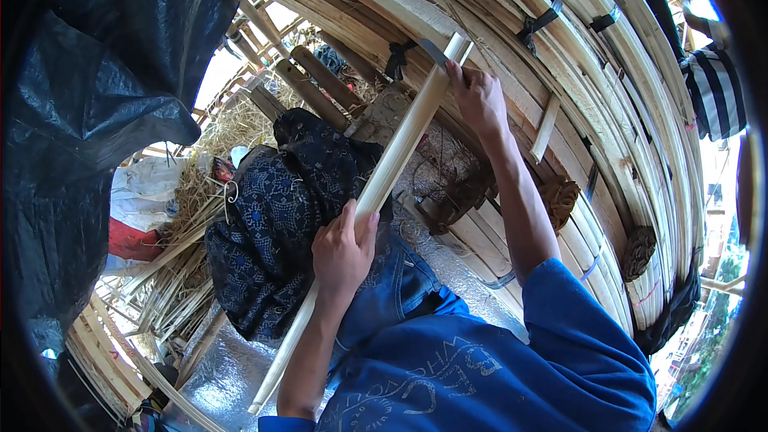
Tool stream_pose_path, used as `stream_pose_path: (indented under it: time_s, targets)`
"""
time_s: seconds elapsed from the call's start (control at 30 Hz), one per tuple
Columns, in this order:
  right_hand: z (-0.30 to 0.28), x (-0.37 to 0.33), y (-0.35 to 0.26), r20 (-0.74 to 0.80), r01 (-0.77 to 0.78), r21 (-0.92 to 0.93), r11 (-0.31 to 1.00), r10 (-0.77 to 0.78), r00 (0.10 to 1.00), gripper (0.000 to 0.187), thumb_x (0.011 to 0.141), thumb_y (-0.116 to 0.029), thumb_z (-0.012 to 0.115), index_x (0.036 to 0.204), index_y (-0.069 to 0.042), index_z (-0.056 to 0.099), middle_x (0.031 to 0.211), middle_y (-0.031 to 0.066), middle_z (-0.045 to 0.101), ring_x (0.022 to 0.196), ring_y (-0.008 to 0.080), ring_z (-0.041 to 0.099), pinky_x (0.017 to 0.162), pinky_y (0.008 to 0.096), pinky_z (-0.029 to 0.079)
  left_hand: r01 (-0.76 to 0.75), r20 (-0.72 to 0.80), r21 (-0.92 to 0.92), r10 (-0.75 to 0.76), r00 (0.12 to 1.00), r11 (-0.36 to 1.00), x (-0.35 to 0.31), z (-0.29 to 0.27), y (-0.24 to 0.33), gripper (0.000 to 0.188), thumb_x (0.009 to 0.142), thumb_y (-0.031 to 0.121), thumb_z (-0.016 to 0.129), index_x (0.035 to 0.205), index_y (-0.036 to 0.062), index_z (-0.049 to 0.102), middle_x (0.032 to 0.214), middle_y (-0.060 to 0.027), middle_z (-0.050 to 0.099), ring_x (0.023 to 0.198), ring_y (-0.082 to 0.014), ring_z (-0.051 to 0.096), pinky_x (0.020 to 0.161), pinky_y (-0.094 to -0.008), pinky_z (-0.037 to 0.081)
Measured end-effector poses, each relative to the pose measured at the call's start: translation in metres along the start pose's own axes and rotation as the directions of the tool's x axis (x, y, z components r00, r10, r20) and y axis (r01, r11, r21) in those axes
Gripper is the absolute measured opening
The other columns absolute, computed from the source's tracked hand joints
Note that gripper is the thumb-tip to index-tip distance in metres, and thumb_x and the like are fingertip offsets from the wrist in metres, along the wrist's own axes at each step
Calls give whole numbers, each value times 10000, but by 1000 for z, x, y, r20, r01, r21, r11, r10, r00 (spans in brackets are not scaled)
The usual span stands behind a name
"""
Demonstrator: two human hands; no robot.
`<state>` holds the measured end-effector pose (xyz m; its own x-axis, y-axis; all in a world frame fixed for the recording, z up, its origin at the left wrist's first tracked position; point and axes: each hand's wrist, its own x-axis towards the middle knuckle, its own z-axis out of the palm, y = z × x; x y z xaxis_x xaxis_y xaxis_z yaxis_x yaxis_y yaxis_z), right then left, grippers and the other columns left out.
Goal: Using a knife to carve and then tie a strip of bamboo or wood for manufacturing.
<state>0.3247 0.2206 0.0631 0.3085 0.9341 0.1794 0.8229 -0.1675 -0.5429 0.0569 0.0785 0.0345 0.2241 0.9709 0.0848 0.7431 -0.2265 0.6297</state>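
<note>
A long pale bamboo strip (404, 140) slants across my lap, from the lower left up to the upper middle. My left hand (344, 252) is closed around it about midway along. At its far end, my right hand (480, 100) is closed on a knife; the handle is hidden in my fingers. The dark knife blade (433, 53) lies against the strip near its split tip. Under the strip, a dark blue patterned cloth (264, 232) covers my legs, over blue jeans (400, 272).
Tied bundles of long split bamboo (576, 56) curve along the right side. A black plastic sheet (96, 80) hangs at the left. Shavings and thin slivers (180, 280) pile up beside my legs, near a white and red sack (136, 232). Round bamboo poles (324, 80) stand beyond the cloth.
</note>
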Motion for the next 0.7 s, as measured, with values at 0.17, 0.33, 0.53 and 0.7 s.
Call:
stream_pose_path:
  time_s: [0.17, 0.33, 0.53, 0.7]
  targets:
    - [-2, -25, -14, 77, 6, 20, 1000, -8, 997, 527, 991, -417, 505, 741, 21, 658, 531, 149, 556, 423, 263, 503, 501, 419, 422, 6, -12, -45, -7, 1000, 999, 1, 1, 0, 371, 959, 326, 563, 1110, -12, 575, 804, -228, 678, 728, -382, 674, 703, -436, 527]
    - [17, -81, -24, 145, 13, 40, 999, -19, 989, 393, 1004, -334, 505, 844, -10, 661, 528, 160, 527, 417, 248, 516, 465, 419, 400, -3, 2, -10, 3, 1000, 1000, 0, -2, 0, 294, 955, 288, 572, 1063, 16, 559, 764, -171, 673, 705, -311, 677, 666, -390, 507]
    - [1, -137, -13, 270, -3, 261, 965, -70, 960, 279, 1018, -260, 471, 987, -10, 592, 691, 135, 585, 564, 208, 597, 501, 389, 425, -43, -52, -21, 42, 998, 999, -4, -5, 2, 282, 972, 290, 536, 1051, 20, 557, 788, -180, 672, 741, -323, 677, 676, -396, 505]
    - [-33, -121, -30, 452, -288, 349, 892, 109, 885, 334, 1019, -252, 455, 1303, -76, 432, 744, 96, 620, 602, 214, 650, 529, 366, 454, 8, -45, -132, -14, 999, 991, -5, -8, -2, 326, 984, 291, 511, 1115, -5, 556, 894, -213, 670, 823, -364, 671, 728, -420, 514]
